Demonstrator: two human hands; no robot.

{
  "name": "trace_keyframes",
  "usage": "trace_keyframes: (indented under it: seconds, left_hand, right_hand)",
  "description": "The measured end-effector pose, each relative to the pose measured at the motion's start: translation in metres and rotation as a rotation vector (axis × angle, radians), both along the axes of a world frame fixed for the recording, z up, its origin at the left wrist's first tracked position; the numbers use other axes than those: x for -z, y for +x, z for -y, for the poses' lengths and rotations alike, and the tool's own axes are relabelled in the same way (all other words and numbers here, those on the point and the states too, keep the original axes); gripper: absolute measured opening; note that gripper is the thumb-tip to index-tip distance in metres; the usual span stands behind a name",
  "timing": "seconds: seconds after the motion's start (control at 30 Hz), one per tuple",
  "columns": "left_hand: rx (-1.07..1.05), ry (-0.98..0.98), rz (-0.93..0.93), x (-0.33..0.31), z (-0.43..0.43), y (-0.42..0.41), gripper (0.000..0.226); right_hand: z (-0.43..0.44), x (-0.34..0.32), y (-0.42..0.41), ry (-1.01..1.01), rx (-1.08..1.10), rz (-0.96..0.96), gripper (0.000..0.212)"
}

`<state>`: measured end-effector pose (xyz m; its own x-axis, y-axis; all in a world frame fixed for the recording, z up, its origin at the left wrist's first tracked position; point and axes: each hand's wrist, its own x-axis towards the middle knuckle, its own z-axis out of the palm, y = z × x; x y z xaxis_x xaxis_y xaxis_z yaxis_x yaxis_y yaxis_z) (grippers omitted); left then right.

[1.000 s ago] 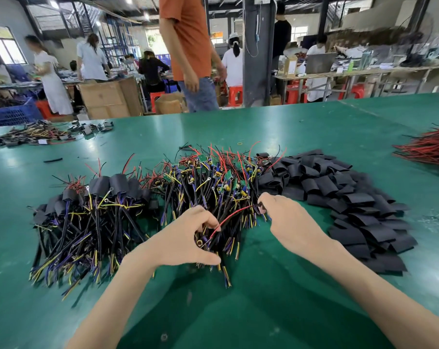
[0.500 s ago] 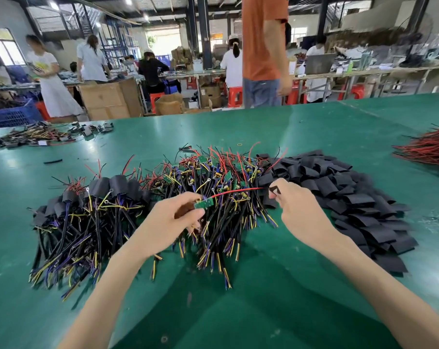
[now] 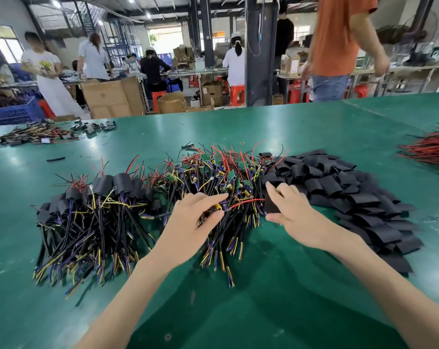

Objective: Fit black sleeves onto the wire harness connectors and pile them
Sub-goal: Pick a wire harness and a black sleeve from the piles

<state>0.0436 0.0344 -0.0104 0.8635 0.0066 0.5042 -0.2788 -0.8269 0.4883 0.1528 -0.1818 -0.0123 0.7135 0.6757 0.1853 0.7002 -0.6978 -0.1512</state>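
Green table (image 3: 238, 311), harness pile (image 3: 228, 182): sleeving is proceeding.
Left hand (image 3: 195, 220) is pinching a harness end (image 3: 219, 207); right hand (image 3: 297, 216), just rightward, is gripping a black sleeve (image 3: 272, 206), red wire (image 3: 246, 202) lying crosswise between them.

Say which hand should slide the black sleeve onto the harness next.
Right hand: it holds a flat black sleeve at the end of the thin red wire; the left hand grips the multicoloured wire harness.
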Motion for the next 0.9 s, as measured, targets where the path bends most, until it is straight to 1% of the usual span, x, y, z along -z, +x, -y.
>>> trace_keyframes:
  seconds: [0.03, 0.1, 0.2, 0.3, 0.37, 0.43, 0.7, 0.9]
  left_hand:
    - [-0.017, 0.012, 0.004, 0.0, 0.001, 0.0, 0.034]
    - [-0.037, 0.017, 0.017, 0.0, 0.002, -0.001, 0.035]
    - [-0.039, 0.012, 0.043, 0.002, 0.007, -0.001, 0.028]
    - [-0.012, 0.039, 0.07, 0.005, 0.012, 0.0, 0.024]
    - [0.013, 0.06, 0.084, 0.007, 0.014, 0.002, 0.025]
    - [0.025, 0.036, 0.102, 0.008, 0.014, 0.002, 0.026]
    - [0.022, 0.016, 0.154, 0.011, 0.016, 0.004, 0.027]
    - [0.023, 0.047, 0.098, 0.01, 0.015, 0.003, 0.027]
  right_hand:
    - [0.002, -0.001, 0.001, -0.021, -0.005, 0.067, 0.066]
    - [0.005, -0.004, 0.002, 0.004, -0.034, 0.16, 0.064]
    - [0.004, -0.006, -0.001, 0.128, -0.083, 0.195, 0.058]
    - [-0.002, -0.002, -0.006, 0.26, -0.172, 0.134, 0.057]
    - [-0.007, 0.002, -0.01, 0.306, -0.207, 0.097, 0.055]
    - [-0.011, 0.005, -0.014, 0.343, -0.212, 0.075, 0.055]
    - [-0.016, 0.007, -0.021, 0.389, -0.219, 0.049, 0.055]
    - [-0.016, 0.0, -0.026, 0.49, -0.224, -0.098, 0.047]
